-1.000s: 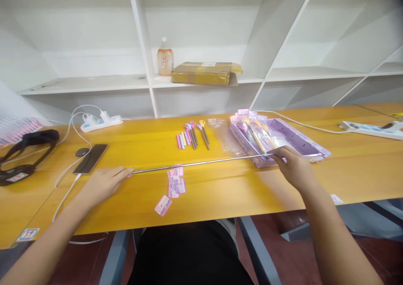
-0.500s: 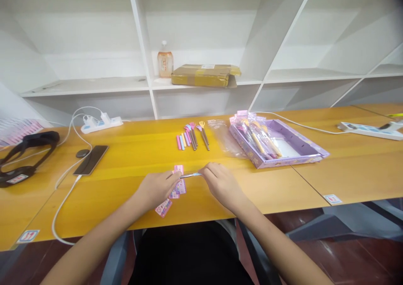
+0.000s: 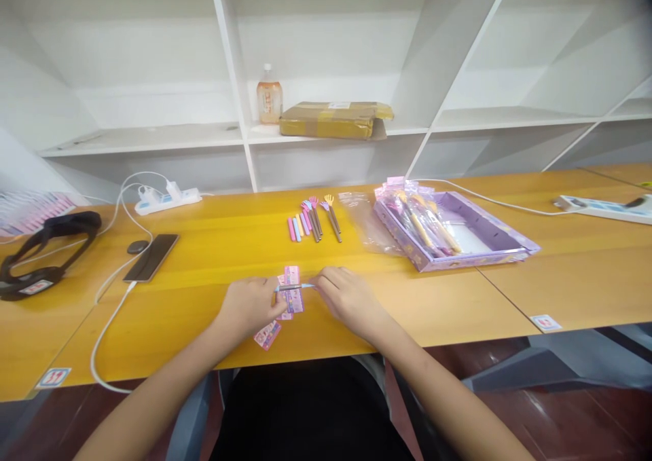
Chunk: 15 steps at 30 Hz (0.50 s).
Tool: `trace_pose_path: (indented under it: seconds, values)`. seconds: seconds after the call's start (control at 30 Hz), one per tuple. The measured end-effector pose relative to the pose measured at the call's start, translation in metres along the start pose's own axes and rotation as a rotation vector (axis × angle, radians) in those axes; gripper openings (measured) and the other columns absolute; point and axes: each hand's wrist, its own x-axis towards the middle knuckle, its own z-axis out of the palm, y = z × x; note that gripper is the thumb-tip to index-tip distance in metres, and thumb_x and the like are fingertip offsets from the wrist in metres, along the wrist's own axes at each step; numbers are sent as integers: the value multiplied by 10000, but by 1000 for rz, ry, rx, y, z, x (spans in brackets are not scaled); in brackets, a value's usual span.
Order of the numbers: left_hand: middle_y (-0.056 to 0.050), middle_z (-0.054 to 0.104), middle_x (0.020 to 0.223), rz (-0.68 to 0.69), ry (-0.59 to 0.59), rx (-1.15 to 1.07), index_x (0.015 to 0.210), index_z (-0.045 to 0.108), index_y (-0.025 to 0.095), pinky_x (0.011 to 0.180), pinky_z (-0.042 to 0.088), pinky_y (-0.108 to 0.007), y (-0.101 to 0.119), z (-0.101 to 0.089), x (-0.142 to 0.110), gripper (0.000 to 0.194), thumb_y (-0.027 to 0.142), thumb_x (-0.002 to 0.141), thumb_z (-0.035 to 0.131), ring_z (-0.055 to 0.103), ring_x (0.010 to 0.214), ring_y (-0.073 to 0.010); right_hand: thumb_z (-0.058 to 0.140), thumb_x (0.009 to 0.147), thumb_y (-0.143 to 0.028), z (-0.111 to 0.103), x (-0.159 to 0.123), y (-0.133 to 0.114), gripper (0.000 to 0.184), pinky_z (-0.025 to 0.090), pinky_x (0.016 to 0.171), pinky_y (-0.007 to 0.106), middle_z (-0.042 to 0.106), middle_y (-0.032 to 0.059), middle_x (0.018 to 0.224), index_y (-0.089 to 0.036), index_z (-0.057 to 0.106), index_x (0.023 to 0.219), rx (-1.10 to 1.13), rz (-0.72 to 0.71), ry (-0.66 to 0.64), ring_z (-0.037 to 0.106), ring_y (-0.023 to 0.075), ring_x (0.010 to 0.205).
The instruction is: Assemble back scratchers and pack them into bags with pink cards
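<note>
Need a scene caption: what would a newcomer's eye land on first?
The lilac tray of plastic-wrapped packets, right of centre on the yellow-brown table. Then the left hand and right hand at front centre, holding a short rod between them above small pink-and-purple cards. Behind, a bottle beside a cardboard box on the white shelf.

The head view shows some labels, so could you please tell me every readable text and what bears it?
Left desk sticker: seemingly "39", the second digit uncertain.
Right desk sticker: too blurred.
Bottle label: too blurred.
Cards: print too small.
Carton label: too small.
Black headset's sticker: too blurred.
</note>
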Motion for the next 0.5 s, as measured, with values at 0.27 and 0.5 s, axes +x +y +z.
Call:
trace_pose_path:
  seconds: [0.27, 0.5]
  values:
    - [-106, 757, 789, -94, 63, 66, 837, 729, 204, 585, 330, -304, -32, -2, 1, 322, 438, 939, 532, 707, 718, -266, 433, 1045, -57, -20, -10, 37, 287, 437, 825, 366, 676, 61, 896, -200, 682, 1046, -17, 31, 48, 590, 217, 853]
    - [-69, 692, 724, -151, 314, 209, 706, 587, 187, 621, 243, -301, -169, 2, -48, 234, 328, 883, 529, 609, 731, -224, 553, 1030, -214, -90, -108, 175, 167, 511, 846, 392, 733, 77, 933, -239, 718, 1017, -154, 279, 242, 676, 247, 920]
